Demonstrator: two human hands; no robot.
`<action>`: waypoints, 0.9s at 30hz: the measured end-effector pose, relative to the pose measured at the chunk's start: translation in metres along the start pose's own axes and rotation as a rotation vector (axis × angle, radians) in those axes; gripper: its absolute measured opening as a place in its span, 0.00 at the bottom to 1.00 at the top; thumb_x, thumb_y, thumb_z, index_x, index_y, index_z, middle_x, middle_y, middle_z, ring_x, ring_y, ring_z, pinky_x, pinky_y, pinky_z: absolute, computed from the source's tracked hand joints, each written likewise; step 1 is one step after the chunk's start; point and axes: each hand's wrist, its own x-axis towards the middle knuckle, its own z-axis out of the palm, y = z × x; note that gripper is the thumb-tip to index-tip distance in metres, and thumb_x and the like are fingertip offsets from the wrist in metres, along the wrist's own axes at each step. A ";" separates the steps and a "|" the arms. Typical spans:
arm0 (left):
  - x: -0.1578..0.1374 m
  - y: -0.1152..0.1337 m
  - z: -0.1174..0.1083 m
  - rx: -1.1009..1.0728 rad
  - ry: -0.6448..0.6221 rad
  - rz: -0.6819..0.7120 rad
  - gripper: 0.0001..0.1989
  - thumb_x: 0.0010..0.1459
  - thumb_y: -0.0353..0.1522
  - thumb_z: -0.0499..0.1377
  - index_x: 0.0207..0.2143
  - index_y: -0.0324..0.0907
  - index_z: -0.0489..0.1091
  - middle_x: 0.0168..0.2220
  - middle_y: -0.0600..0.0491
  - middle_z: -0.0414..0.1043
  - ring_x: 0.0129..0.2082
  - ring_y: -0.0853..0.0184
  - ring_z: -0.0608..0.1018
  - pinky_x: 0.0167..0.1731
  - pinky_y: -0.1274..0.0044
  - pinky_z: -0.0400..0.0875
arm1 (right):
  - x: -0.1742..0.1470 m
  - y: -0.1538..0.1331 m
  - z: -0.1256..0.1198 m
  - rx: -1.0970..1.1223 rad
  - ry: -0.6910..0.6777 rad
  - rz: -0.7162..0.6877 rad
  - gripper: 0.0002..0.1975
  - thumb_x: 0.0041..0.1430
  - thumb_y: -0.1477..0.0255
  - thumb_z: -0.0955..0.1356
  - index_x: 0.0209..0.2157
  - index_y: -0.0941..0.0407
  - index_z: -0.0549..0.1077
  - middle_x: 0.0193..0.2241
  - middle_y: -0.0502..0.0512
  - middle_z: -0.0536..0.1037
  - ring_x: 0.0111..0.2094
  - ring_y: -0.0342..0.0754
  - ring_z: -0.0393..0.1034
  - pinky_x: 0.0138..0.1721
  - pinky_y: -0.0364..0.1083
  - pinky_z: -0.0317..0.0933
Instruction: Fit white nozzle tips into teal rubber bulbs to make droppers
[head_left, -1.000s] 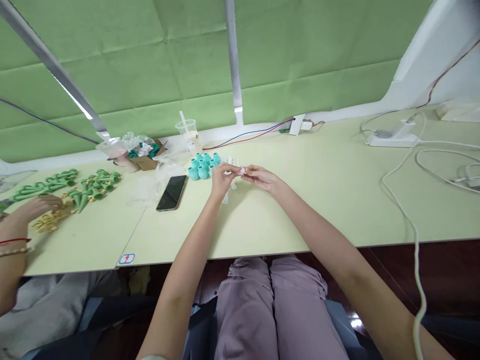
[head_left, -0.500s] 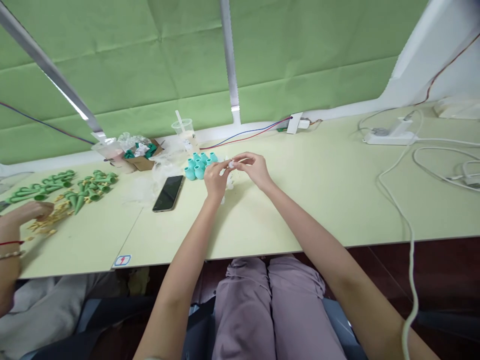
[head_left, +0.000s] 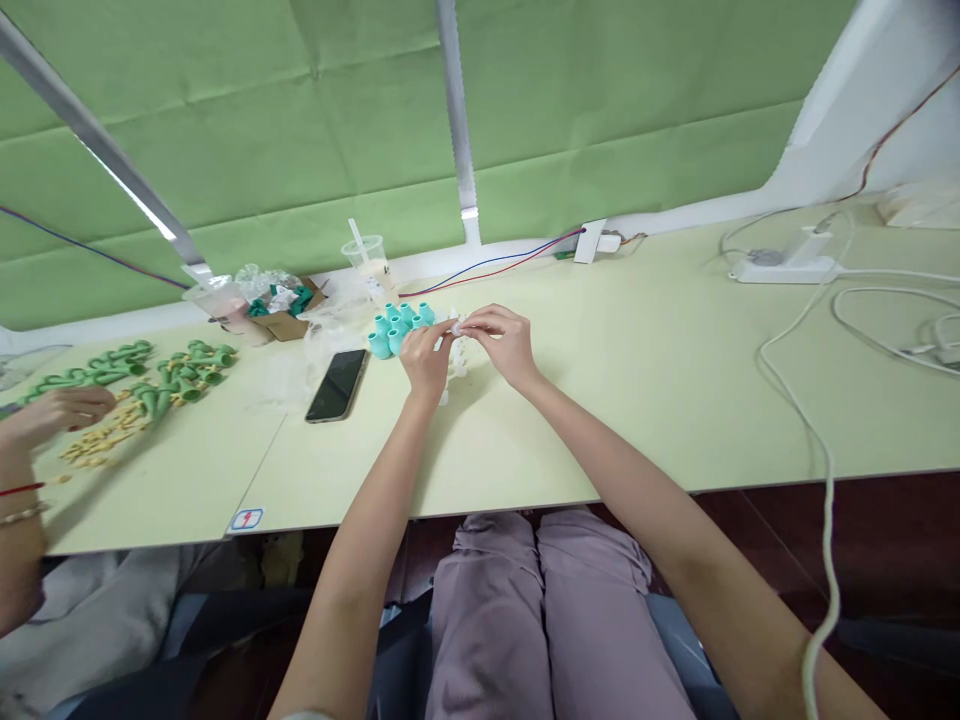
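Observation:
Between the fingertips of both hands is a small white piece (head_left: 456,327), too small to make out its kind. My left hand (head_left: 426,358) pinches it from the left, and my right hand (head_left: 508,342) pinches it from the right, both just above the table. Below and beside my left hand lie several small white pieces (head_left: 459,362), partly hidden by the fingers. Just behind my left hand stands a cluster of turquoise vase-shaped pieces (head_left: 382,342). A black phone (head_left: 337,386) lies flat to their left.
A co-worker's hand (head_left: 64,412) is among green horn-shaped pieces (head_left: 161,395) and small yellow pieces (head_left: 97,443) at left. Drink cups (head_left: 373,272) and a cardboard box (head_left: 289,322) stand along the back. A power strip (head_left: 784,268) and white cable (head_left: 806,440) lie at right.
Both my hands have shifted slightly left, still pinching the small white piece together. The co-worker's hand has moved a little to the right over the yellow pieces.

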 end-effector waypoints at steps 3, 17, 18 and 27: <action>-0.001 -0.002 0.001 0.012 0.005 0.006 0.08 0.57 0.35 0.57 0.33 0.44 0.75 0.26 0.53 0.77 0.26 0.68 0.75 0.30 0.75 0.62 | -0.001 -0.003 -0.001 -0.056 -0.023 -0.045 0.08 0.58 0.69 0.66 0.32 0.52 0.77 0.33 0.52 0.74 0.36 0.44 0.70 0.36 0.42 0.65; -0.002 -0.006 0.001 0.010 -0.078 -0.051 0.14 0.59 0.41 0.53 0.34 0.45 0.75 0.26 0.51 0.75 0.27 0.66 0.75 0.32 0.74 0.63 | -0.004 -0.002 0.005 -0.036 0.053 0.005 0.08 0.57 0.71 0.65 0.30 0.52 0.78 0.33 0.52 0.74 0.35 0.44 0.70 0.38 0.43 0.65; -0.002 -0.006 0.002 0.006 -0.081 -0.048 0.14 0.59 0.41 0.52 0.34 0.45 0.75 0.26 0.51 0.75 0.27 0.66 0.76 0.32 0.74 0.63 | -0.004 -0.002 0.005 -0.033 0.053 0.027 0.08 0.57 0.70 0.66 0.30 0.52 0.78 0.33 0.52 0.74 0.34 0.44 0.70 0.37 0.43 0.65; -0.002 -0.005 0.002 0.002 -0.090 -0.029 0.14 0.59 0.41 0.52 0.34 0.44 0.75 0.24 0.51 0.75 0.26 0.65 0.76 0.30 0.74 0.63 | -0.002 -0.008 0.004 0.045 0.044 0.183 0.05 0.53 0.71 0.68 0.27 0.54 0.76 0.31 0.51 0.74 0.30 0.43 0.70 0.33 0.42 0.65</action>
